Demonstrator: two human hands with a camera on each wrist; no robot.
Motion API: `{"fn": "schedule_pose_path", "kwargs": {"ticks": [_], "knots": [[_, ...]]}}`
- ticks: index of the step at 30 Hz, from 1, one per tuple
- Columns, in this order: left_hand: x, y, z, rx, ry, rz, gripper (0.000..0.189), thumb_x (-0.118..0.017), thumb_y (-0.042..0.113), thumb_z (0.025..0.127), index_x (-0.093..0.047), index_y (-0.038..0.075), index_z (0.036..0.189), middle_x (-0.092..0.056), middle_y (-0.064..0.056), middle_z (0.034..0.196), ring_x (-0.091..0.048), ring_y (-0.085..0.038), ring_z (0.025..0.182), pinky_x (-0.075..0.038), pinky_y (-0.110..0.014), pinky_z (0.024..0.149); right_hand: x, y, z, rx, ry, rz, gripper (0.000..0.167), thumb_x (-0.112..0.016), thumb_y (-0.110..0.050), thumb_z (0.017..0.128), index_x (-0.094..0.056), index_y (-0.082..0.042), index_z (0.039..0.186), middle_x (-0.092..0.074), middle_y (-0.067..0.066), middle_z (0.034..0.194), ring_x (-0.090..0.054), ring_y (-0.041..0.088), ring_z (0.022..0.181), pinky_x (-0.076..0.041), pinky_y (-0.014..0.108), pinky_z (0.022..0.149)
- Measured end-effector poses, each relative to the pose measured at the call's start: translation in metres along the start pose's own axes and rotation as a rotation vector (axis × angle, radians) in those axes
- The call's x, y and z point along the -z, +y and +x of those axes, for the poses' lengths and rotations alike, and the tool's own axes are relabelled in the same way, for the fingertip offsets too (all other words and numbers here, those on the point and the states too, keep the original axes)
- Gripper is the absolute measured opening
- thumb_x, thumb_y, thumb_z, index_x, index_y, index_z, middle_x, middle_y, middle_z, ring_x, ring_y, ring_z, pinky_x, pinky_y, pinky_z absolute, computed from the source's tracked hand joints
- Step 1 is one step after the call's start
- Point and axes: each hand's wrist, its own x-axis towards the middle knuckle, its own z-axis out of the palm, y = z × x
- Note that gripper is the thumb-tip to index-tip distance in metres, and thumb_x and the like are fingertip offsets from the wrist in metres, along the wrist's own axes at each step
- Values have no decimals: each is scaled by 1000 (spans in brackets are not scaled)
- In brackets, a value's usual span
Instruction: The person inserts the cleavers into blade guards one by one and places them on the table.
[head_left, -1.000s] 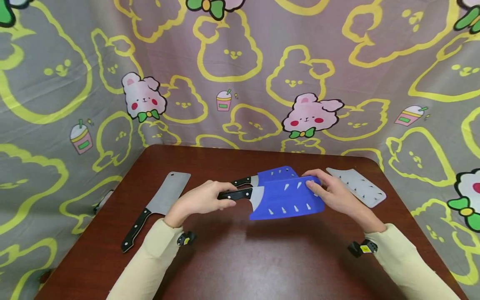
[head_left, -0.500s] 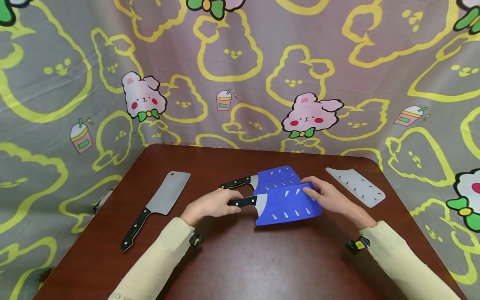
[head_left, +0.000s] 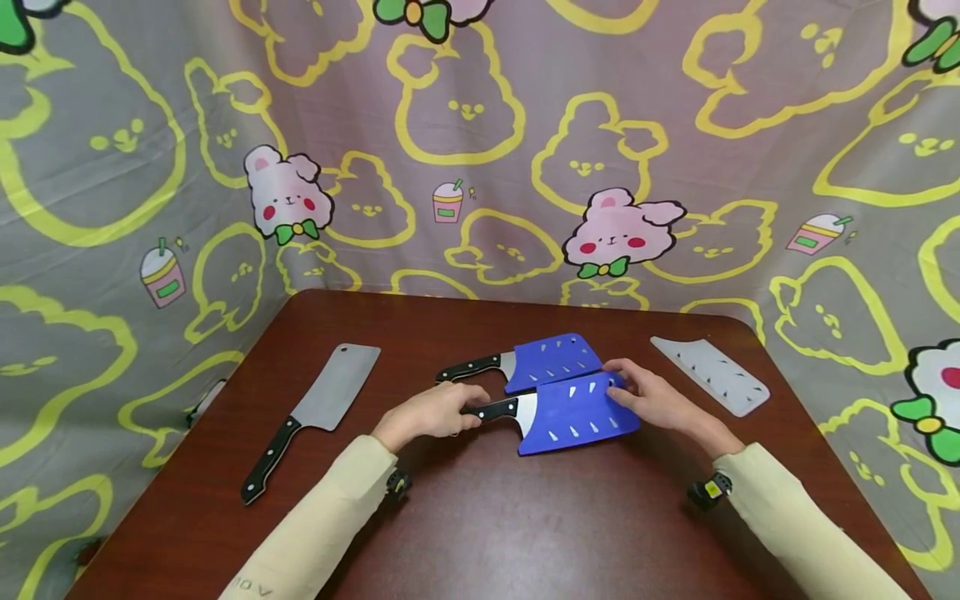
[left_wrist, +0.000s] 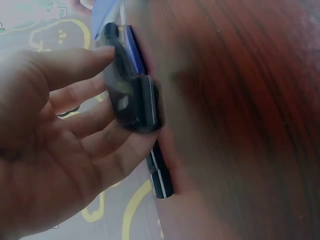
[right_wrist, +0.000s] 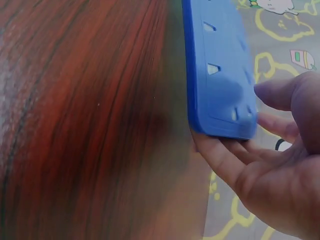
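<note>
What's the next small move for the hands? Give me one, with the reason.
Probably lower the nearer blue-covered cleaver flat onto the table: the left hand holds its handle, the right hand its covered end, with fingers underneath, and another covered cleaver lies just behind.

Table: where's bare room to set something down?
Widest: the near middle of the table, bordered by the front cleaver. Smaller: the back patch between bare cleaver and rear cleaver. Crowded: the centre, where left hand and right hand hold the front cleaver close by the rear one.
</note>
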Motion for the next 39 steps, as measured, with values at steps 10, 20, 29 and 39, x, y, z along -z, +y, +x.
{"fn": "schedule_pose_path", "kwargs": {"ticks": [10,20,29,39], "knots": [[15,-11,-18,34,56,-70,33,-60,26,98,-62,11,127,-70,-4,116,-66,-18,108,-52,-40,93,16,12,-7,-4,88,-29,35,-56,-20,100,-52,-4,131,-64,18,119,-64,32,103,-52,44,82],[31,-35,-65,89,127,-43,30,-61,24,97,-63,10,124,-69,-3,112,-64,-15,98,-53,-36,83,43,39,-33,-24,132,-268,39,-58,-13,97,-50,4,130,-51,30,129,-46,47,121,-39,63,96],[49,-62,-105,164,184,-11,33,-61,20,97,-60,2,125,-67,-13,114,-64,-26,101,-52,-41,82,59,59,-41,-72,144,-348,41,-60,-16,96,-50,6,129,-51,34,127,-48,49,115,-41,64,90],[51,-89,-132,368,195,145,48,-62,27,96,-52,2,136,-48,-28,136,-44,-48,124,-41,-60,96,67,76,-41,-208,59,-413,52,-58,-25,96,-43,7,134,-40,43,132,-36,64,115,-34,71,87]]}}
